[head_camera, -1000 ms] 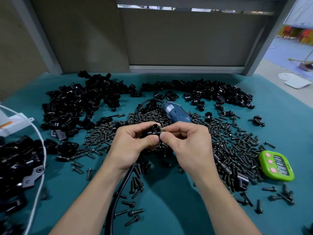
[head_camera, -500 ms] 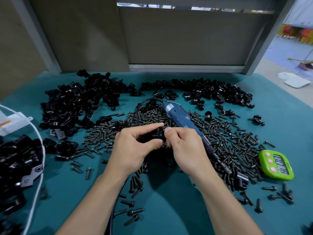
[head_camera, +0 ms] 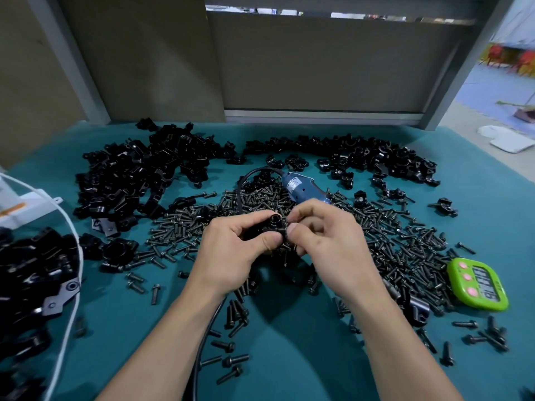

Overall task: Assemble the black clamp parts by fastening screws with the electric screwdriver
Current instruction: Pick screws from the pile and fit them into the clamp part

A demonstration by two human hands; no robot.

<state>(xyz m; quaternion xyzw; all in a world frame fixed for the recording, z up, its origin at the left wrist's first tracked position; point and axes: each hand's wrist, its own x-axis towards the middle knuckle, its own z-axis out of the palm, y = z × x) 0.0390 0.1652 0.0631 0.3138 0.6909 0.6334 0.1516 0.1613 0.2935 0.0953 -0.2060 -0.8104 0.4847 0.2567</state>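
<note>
Pinching clamp part (head_camera: 270, 228) between left hand (head_camera: 231, 257), right hand (head_camera: 327, 241).

The teal cloth-covered counter (head_camera: 289, 357) carries black clamp-part heaps (head_camera: 139, 180) upper left, scattered black screws (head_camera: 405, 250) centre, green timer (head_camera: 477, 285) right.

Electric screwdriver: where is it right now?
In the head view, the electric screwdriver lies on the screw pile at the centre of the table, just beyond the right hand.

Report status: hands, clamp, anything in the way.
Left hand grips small black clamp part. Right hand pinches its right end. Blue electric screwdriver lies unheld behind hands. Loose black screws heaped underneath.
</note>
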